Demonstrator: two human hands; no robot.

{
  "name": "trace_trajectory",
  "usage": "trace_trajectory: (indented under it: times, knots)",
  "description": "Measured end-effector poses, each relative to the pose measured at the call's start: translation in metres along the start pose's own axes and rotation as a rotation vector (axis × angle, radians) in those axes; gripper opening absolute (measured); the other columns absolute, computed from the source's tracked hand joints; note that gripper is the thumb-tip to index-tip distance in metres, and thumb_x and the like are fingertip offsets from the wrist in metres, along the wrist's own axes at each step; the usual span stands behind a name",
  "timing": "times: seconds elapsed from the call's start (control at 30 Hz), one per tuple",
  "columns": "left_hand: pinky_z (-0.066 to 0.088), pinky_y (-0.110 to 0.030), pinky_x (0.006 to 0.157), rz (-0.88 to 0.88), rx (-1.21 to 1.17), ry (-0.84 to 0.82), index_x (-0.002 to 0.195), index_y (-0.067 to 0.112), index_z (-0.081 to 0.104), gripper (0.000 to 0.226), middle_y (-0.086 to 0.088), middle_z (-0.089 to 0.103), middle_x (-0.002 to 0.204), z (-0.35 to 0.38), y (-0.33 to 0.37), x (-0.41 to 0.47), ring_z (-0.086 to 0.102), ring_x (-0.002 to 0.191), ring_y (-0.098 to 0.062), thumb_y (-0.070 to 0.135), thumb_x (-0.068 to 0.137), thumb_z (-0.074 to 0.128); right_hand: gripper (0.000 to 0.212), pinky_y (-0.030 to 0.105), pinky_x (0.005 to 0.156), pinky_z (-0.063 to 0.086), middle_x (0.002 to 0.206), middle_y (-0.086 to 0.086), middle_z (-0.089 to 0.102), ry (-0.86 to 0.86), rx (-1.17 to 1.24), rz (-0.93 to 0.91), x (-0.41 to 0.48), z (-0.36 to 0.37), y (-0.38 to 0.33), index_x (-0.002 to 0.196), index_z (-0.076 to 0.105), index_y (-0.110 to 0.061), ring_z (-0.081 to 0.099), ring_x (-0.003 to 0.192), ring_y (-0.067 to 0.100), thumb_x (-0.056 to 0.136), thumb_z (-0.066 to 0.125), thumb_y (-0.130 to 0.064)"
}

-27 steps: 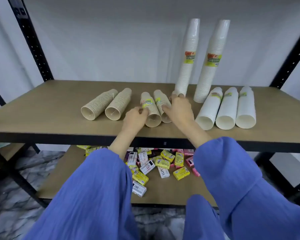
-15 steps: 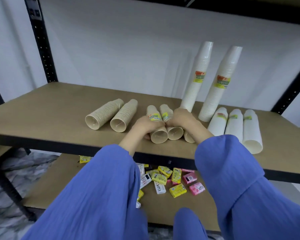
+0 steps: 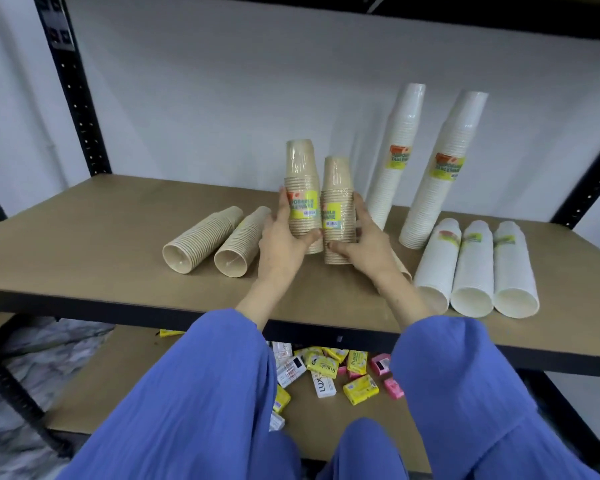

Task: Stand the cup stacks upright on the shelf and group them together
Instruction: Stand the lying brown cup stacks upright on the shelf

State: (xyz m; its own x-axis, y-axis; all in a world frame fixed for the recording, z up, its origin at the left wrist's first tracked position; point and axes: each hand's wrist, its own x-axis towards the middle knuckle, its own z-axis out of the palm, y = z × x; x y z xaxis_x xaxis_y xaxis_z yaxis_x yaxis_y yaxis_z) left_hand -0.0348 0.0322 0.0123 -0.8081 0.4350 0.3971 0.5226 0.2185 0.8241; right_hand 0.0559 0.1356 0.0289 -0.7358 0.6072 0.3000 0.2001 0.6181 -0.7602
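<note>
My left hand [image 3: 280, 242] grips a short beige cup stack [image 3: 301, 178] with a yellow label, held upright. My right hand [image 3: 364, 239] grips a second beige cup stack [image 3: 338, 192] upright right beside it; the two stacks touch. Both stand at mid-shelf on the wooden shelf [image 3: 84, 216]. Two more beige stacks [image 3: 201, 240] [image 3: 243, 242] lie on their sides to the left. Another beige stack [image 3: 404, 268] lies mostly hidden behind my right wrist. Two tall white stacks [image 3: 397, 157] [image 3: 442, 171] stand upright at the back right. Three white stacks [image 3: 437, 261] [image 3: 473, 268] [image 3: 511, 268] lie on their sides at the right.
A white wall backs the shelf, with black uprights [image 3: 71, 84] at the left and the right [image 3: 589, 181]. The shelf's black front edge [image 3: 118, 301] runs below my wrists. Several small soap boxes [image 3: 326, 367] lie scattered on the lower shelf.
Both hands closed on the two labelled beige stacks that lay on their sides and tipped them up to standing, side by side. The camera view has also tilted upward.
</note>
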Motion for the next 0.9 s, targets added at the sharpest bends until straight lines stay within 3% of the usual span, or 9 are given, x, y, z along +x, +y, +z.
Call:
trace_trajectory:
  times: [0.07, 0.2, 0.3, 0.37, 0.47, 0.6, 0.7, 0.8, 0.9]
  knots:
    - [0.036, -0.036, 0.098, 0.039, 0.008, 0.04, 0.146, 0.026, 0.007, 0.093, -0.014, 0.044, 0.126, 0.004, -0.006, -0.001, 0.047, 0.116, -0.027, 0.025, 0.077, 0.069, 0.094, 0.031, 0.102, 0.038, 0.13, 0.019, 0.049, 0.062, 0.018, -0.071, -0.002, 0.013, 0.005, 0.145, 0.01, -0.025, 0.051, 0.115, 0.031, 0.074, 0.069, -0.007]
    - [0.035, -0.034, 0.099, 0.066, 0.052, 0.076, 0.146, 0.024, 0.007, 0.091, -0.018, 0.041, 0.129, 0.01, -0.023, -0.006, 0.045, 0.118, -0.029, 0.019, 0.079, 0.068, 0.096, 0.006, 0.094, 0.022, 0.14, 0.018, 0.036, 0.145, 0.083, -0.131, -0.002, 0.033, 0.018, 0.145, 0.008, -0.022, 0.042, 0.123, 0.024, 0.074, 0.067, 0.001]
    - [0.035, -0.036, 0.102, 0.07, 0.063, 0.064, 0.146, 0.026, 0.007, 0.092, -0.02, 0.039, 0.131, 0.011, -0.03, -0.007, 0.045, 0.12, -0.031, 0.014, 0.079, 0.068, 0.097, -0.011, 0.09, 0.01, 0.145, 0.019, 0.028, 0.194, 0.097, -0.186, -0.001, 0.039, 0.026, 0.145, 0.008, -0.017, 0.028, 0.115, -0.007, 0.071, 0.068, 0.003]
    - [0.035, -0.037, 0.102, 0.081, 0.099, 0.053, 0.146, 0.026, 0.007, 0.093, -0.021, 0.039, 0.129, 0.012, -0.031, -0.006, 0.045, 0.118, -0.031, 0.012, 0.078, 0.068, 0.097, -0.014, 0.088, 0.009, 0.144, 0.019, 0.028, 0.21, 0.116, -0.217, 0.0, 0.041, 0.031, 0.144, 0.011, -0.014, 0.021, 0.106, -0.019, 0.068, 0.068, 0.005]
    - [0.036, -0.038, 0.101, 0.113, 0.153, 0.021, 0.146, 0.025, 0.007, 0.093, -0.021, 0.039, 0.126, 0.011, -0.03, -0.006, 0.046, 0.115, -0.03, 0.013, 0.078, 0.069, 0.097, -0.007, 0.095, 0.015, 0.143, 0.016, 0.029, 0.213, 0.137, -0.22, -0.002, 0.041, 0.031, 0.144, 0.013, -0.014, 0.023, 0.11, -0.015, 0.066, 0.068, 0.005]
    - [0.035, -0.041, 0.103, 0.12, 0.199, -0.001, 0.146, 0.02, 0.006, 0.097, -0.022, 0.037, 0.13, 0.01, -0.027, -0.01, 0.045, 0.118, -0.032, 0.009, 0.075, 0.07, 0.097, 0.015, 0.103, 0.021, 0.148, 0.015, 0.025, 0.214, 0.131, -0.202, -0.005, 0.043, 0.031, 0.143, 0.012, -0.011, 0.032, 0.13, 0.017, 0.067, 0.069, 0.004]
    - [0.032, -0.037, 0.105, 0.112, 0.198, -0.003, 0.146, 0.015, 0.006, 0.099, -0.022, 0.034, 0.133, 0.009, -0.024, -0.013, 0.043, 0.121, -0.032, 0.006, 0.073, 0.072, 0.096, 0.016, 0.098, 0.027, 0.147, 0.016, 0.027, 0.234, 0.071, -0.198, -0.008, 0.043, 0.031, 0.143, 0.011, -0.013, 0.039, 0.126, 0.024, 0.069, 0.07, 0.0]
    - [0.031, -0.037, 0.107, 0.118, 0.227, -0.002, 0.145, 0.01, 0.006, 0.099, -0.023, 0.031, 0.136, 0.009, -0.023, -0.015, 0.041, 0.124, -0.033, 0.006, 0.072, 0.073, 0.095, 0.034, 0.097, 0.039, 0.145, 0.017, 0.031, 0.228, 0.024, -0.183, -0.012, 0.043, 0.03, 0.144, 0.009, -0.015, 0.047, 0.121, 0.03, 0.071, 0.07, -0.003]
    - [0.036, -0.041, 0.104, 0.12, 0.247, -0.037, 0.145, 0.01, 0.002, 0.1, -0.023, 0.028, 0.138, 0.005, -0.022, -0.02, 0.042, 0.125, -0.035, 0.006, 0.074, 0.071, 0.097, 0.042, 0.095, 0.043, 0.142, 0.019, 0.037, 0.216, -0.005, -0.158, -0.017, 0.042, 0.028, 0.145, 0.005, -0.015, 0.05, 0.119, 0.034, 0.073, 0.07, -0.006]
